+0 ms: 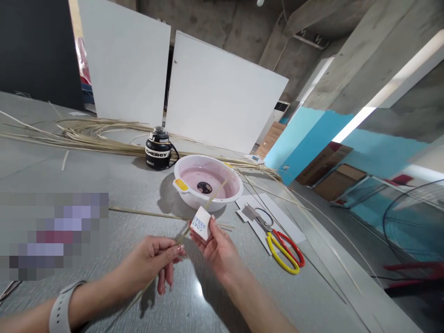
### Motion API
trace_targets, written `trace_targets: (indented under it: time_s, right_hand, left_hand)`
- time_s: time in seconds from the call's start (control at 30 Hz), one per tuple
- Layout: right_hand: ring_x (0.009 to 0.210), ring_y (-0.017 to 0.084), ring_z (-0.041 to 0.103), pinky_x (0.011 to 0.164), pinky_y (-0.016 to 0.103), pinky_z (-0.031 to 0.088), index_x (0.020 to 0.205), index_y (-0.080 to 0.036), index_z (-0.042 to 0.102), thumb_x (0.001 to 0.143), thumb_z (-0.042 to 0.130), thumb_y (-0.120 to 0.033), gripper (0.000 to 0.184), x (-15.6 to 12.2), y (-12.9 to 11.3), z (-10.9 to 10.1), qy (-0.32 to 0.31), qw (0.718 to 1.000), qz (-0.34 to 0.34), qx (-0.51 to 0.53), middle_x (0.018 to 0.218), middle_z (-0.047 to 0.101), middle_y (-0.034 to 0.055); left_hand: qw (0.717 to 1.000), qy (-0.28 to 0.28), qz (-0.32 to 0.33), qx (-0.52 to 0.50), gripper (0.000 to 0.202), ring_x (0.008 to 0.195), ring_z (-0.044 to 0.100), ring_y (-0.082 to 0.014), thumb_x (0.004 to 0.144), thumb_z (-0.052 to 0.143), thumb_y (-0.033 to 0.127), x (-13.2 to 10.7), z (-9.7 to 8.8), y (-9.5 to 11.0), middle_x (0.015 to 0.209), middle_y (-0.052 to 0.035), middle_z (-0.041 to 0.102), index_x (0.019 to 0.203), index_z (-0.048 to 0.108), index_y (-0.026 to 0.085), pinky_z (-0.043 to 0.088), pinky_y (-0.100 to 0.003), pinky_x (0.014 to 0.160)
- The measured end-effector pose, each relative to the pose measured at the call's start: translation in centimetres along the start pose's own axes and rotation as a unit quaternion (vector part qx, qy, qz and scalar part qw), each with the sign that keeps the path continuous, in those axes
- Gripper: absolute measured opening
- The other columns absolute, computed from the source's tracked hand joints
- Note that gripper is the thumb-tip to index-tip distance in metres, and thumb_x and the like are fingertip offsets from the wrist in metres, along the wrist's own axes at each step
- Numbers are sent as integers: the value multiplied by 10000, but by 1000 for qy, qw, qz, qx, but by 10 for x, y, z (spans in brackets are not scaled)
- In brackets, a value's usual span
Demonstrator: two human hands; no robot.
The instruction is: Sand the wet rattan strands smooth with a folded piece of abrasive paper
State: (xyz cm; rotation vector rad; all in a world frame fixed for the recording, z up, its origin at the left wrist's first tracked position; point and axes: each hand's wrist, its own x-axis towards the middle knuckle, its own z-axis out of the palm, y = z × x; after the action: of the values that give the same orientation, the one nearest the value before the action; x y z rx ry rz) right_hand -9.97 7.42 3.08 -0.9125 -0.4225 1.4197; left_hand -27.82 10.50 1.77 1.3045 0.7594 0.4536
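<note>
Pinched between the thumb and fingers of my left hand is a thin cane strip, which slants from the lower left up toward the basin. My right hand holds a folded piece of sandpaper, white-backed with blue lettering, around the same strip just beyond my left fingertips. The strip's far end rises in front of a white and pink plastic basin. Scissors with one yellow and one red handle lie to the right of my right hand.
Behind the basin stands a black bottle marked ENERGY. A big coil of cane strips spreads across the back of the grey table. Small grey sheets and white paper lie near the scissors. Loose strips cross the right side.
</note>
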Motion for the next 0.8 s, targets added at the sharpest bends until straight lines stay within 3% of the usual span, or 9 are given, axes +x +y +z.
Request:
trace_targets:
  time_s: [0.07, 0.17, 0.27, 0.37, 0.47, 0.63, 0.8]
  right_hand:
    - [791, 162, 679, 745, 271, 512, 857, -179, 747, 685, 842, -448, 333, -6, 8, 5, -17, 999, -20, -40, 896, 760, 52]
    - [642, 125, 616, 639, 243, 458, 792, -156, 747, 658, 872, -386, 295, -15, 17, 9, -43, 995, 3, -93, 743, 727, 30]
    - [627, 124, 612, 643, 247, 458, 751, -138, 747, 576, 920, -329, 312, -20, 24, 10, -20, 996, 23, -86, 735, 731, 44]
    - [599, 118, 608, 618, 238, 473, 702, -128, 742, 580, 916, -315, 283, -16, 21, 7, -3, 997, 12, -80, 700, 730, 49]
    - [605, 136, 649, 592, 234, 515, 727, -125, 746, 592, 904, -254, 245, 0, -5, -6, 36, 997, -19, -65, 718, 746, 56]
    - [682, 148, 719, 645, 231, 585, 746, -180, 693, 708, 757, -28, 170, 31, -82, -57, 203, 972, -119, 18, 745, 752, 6]
    - [627, 122, 712, 599, 240, 594, 761, -220, 611, 871, 574, -40, 214, 32, -131, -102, 279, 943, -171, 65, 691, 714, -34]
  left_hand:
    - [1000, -7, -19, -4, 526, 330, 522, -118, 729, 615, 701, 1, 5, -4, 470, -15, 616, 697, 551, 179, 363, -220, 362]
    - [999, -12, -29, -11, 513, 326, 516, -118, 701, 634, 686, 2, 10, -10, 462, -12, 609, 704, 550, 180, 339, -205, 342]
    - [1000, -6, -22, -6, 501, 327, 526, -119, 708, 630, 673, 3, 12, -13, 461, -9, 609, 705, 553, 178, 352, -200, 336]
    - [999, -23, -23, 0, 509, 323, 519, -117, 716, 620, 686, 2, 9, -10, 455, -1, 605, 707, 553, 181, 365, -196, 328]
    - [998, -58, -25, 20, 523, 332, 521, -107, 740, 609, 691, 0, 2, -5, 467, -7, 618, 734, 582, 169, 349, -180, 333]
    - [990, -126, -56, 22, 481, 337, 527, -101, 785, 625, 644, -4, -11, -2, 480, -2, 631, 788, 634, 164, 351, -174, 340]
    - [981, -183, -56, 34, 485, 286, 495, -96, 806, 622, 645, -6, -19, 2, 460, -8, 639, 784, 658, 162, 304, -179, 327]
